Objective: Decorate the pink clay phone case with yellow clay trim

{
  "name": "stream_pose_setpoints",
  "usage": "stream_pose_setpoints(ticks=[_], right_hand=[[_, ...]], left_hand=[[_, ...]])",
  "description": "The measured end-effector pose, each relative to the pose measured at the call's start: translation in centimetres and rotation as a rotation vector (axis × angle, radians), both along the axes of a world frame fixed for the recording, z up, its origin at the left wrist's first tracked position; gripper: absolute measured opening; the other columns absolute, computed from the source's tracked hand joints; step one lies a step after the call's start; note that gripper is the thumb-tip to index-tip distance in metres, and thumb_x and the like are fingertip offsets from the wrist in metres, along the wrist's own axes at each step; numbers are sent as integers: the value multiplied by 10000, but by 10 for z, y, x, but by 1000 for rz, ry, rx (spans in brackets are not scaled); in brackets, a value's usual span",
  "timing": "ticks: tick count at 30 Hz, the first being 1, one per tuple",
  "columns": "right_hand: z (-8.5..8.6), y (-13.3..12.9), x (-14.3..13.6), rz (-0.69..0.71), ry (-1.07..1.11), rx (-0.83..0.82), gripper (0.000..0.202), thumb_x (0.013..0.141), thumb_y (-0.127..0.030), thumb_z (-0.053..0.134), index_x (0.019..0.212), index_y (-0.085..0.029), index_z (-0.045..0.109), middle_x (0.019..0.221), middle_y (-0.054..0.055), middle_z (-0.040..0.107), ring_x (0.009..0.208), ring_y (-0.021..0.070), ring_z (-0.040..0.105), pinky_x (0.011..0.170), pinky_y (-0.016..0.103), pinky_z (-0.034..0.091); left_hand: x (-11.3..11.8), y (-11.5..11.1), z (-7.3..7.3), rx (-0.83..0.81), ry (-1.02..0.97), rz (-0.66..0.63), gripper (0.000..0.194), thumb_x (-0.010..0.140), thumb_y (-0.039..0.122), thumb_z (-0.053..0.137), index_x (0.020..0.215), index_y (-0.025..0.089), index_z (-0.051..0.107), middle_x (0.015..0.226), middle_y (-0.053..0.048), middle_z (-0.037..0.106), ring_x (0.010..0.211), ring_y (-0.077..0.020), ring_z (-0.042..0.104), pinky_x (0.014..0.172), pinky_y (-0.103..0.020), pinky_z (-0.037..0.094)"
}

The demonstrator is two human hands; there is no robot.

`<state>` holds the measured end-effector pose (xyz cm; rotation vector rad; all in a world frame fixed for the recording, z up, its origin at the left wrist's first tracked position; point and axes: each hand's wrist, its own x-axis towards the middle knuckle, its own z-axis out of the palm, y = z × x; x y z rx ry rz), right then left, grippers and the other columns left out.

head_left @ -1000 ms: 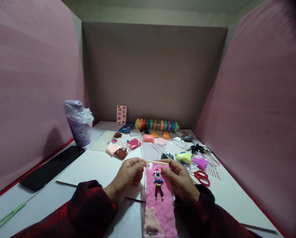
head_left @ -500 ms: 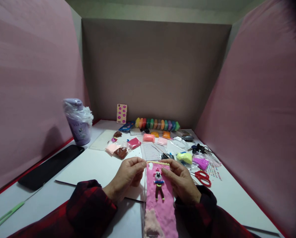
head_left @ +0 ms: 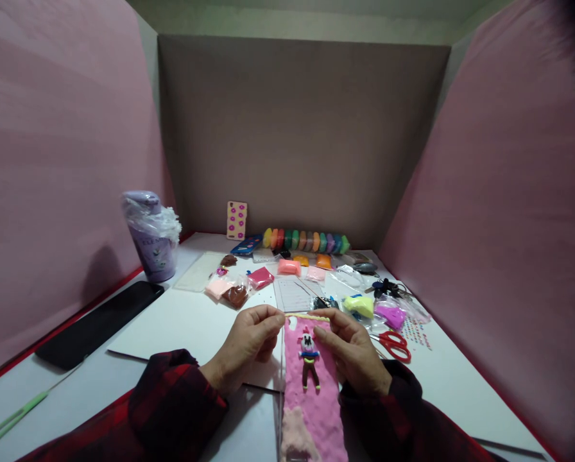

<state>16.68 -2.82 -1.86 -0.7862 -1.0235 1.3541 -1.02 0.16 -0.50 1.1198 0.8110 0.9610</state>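
A phone case (head_left: 316,410) covered in bumpy pink clay stands tilted before me, with a peach patch at its lower left. A small clay figure (head_left: 309,362) with a white face, blue band and brown legs is on its upper half. Along the top edge runs a thin yellow clay strip (head_left: 309,316). My left hand (head_left: 249,343) pinches the strip's left end at the corner, thumb against forefinger. My right hand (head_left: 352,350) grips the case's upper right side, its thumb on the pink face and forefinger at the top edge.
Red-handled scissors (head_left: 394,346) lie right of my hands, near bagged yellow clay (head_left: 359,306) and purple clay (head_left: 390,315). Farther back stand a row of coloured clay packs (head_left: 307,240) and a decorated case (head_left: 237,220). Left are a black phone (head_left: 99,324), a purple bottle (head_left: 153,240) and a green-handled tool (head_left: 15,420).
Both hands keep almost the same hold and place. The phone case has shifted very slightly.
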Motion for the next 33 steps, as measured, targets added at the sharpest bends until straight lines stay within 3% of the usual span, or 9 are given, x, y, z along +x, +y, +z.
stream_pose_setpoints(ticks=[17, 33], right_hand=[[-2, -1, -1, -3, 1, -12, 287, 665, -302, 768, 909, -201, 657, 863, 47, 711, 744, 178, 657, 690, 287, 512], [-3, 0, 1, 15, -6, -8, 280, 669, -299, 769, 909, -209, 656, 875, 43, 712, 758, 164, 648, 700, 272, 501]], left_hand=[[0, -7, 11, -134, -62, -55, 195, 719, 307, 643, 719, 161, 513, 487, 92, 292, 413, -38, 199, 405, -198, 106], [1, -5, 7, -84, -36, -41, 190, 719, 306, 643, 699, 164, 518, 431, 86, 347, 385, -44, 227, 392, -200, 141]])
